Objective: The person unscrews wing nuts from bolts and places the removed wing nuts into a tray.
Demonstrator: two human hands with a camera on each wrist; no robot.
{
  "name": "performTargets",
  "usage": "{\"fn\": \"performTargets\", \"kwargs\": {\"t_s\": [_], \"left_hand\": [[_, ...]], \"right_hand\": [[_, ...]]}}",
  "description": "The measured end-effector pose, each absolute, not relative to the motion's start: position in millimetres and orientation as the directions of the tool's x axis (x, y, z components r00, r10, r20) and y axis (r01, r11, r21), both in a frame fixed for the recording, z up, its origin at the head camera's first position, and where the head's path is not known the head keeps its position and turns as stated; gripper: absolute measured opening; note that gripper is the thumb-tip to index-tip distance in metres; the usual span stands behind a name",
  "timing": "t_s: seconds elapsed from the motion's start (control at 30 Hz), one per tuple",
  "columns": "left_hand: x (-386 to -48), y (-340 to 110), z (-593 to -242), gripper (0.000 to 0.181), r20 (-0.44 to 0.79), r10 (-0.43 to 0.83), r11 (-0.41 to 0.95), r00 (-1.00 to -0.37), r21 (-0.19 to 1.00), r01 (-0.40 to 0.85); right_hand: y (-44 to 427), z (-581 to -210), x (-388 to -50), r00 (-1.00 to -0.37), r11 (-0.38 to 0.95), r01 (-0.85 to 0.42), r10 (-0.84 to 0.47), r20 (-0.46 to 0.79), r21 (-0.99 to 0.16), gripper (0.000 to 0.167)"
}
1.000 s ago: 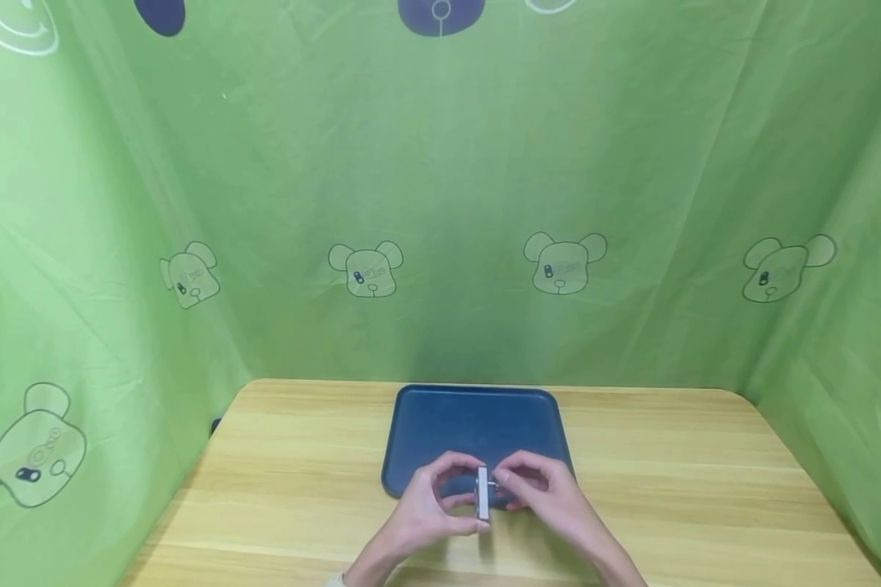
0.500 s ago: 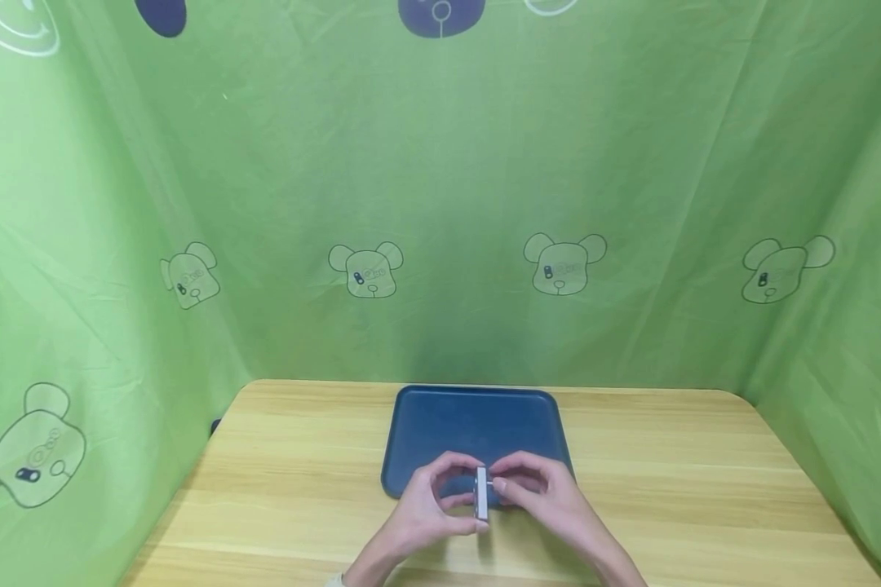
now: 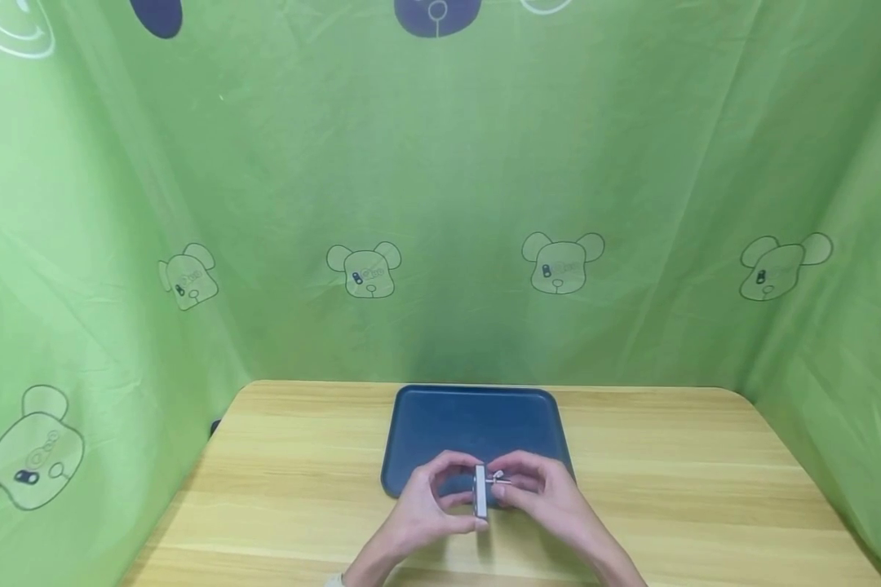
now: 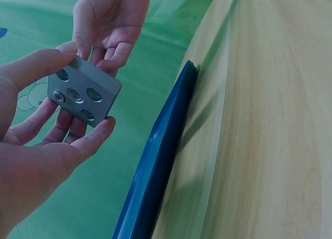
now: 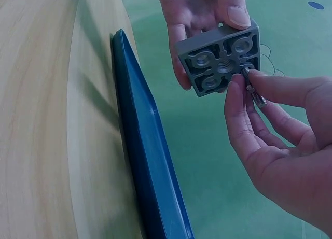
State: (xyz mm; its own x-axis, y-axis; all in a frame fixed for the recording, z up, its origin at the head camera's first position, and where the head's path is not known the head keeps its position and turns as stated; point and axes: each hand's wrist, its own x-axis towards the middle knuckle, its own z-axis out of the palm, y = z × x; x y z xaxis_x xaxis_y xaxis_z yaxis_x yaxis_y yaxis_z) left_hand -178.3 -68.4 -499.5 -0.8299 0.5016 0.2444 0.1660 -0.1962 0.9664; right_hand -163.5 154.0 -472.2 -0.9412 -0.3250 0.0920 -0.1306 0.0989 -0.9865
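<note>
My left hand (image 3: 429,507) grips a small grey square metal block (image 3: 480,492) by opposite edges, holding it upright above the tray's near edge. In the left wrist view, the block (image 4: 85,91) shows several round holes; a shiny metal piece fills one near the corner. The right wrist view shows its recessed face (image 5: 223,57), from which a threaded screw (image 5: 255,93) sticks out at one corner. My right hand (image 5: 290,145) pinches at the screw between thumb and fingers, close to the block. Something small and silver on the screw is too small to identify.
A blue tray (image 3: 470,420) lies on the wooden table (image 3: 668,465), under and beyond the hands. Green cloth (image 3: 440,179) printed with bear heads surrounds the table at the back and sides.
The right hand's fingers have shifted around the screw, and more of the screw and a silver piece now shows above the thumb. The left hand and block have hardly moved.
</note>
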Motion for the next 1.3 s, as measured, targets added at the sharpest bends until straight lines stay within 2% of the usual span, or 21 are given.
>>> {"fn": "performTargets", "kwargs": {"t_s": [0.63,0.97,1.3], "left_hand": [[-177.4,-67.6,-498.8,0.069,0.237,0.505,-0.194,-0.830,0.968,0.159],[-178.6,-68.6,-497.8,0.068,0.248,0.504,-0.212,-0.827,0.964,0.160],[-179.1,-68.8,-498.6,0.069,0.260,0.507,-0.218,-0.821,0.961,0.169]], "right_hand": [[154.0,-473.3,-163.6,-0.934,0.136,-0.188,-0.332,0.134,-0.973,0.021],[156.6,-473.6,-163.3,-0.893,0.109,-0.231,-0.418,0.167,-0.967,0.027],[154.2,-473.6,-165.5,-0.934,0.047,-0.095,-0.351,0.073,-0.994,0.034]]}}
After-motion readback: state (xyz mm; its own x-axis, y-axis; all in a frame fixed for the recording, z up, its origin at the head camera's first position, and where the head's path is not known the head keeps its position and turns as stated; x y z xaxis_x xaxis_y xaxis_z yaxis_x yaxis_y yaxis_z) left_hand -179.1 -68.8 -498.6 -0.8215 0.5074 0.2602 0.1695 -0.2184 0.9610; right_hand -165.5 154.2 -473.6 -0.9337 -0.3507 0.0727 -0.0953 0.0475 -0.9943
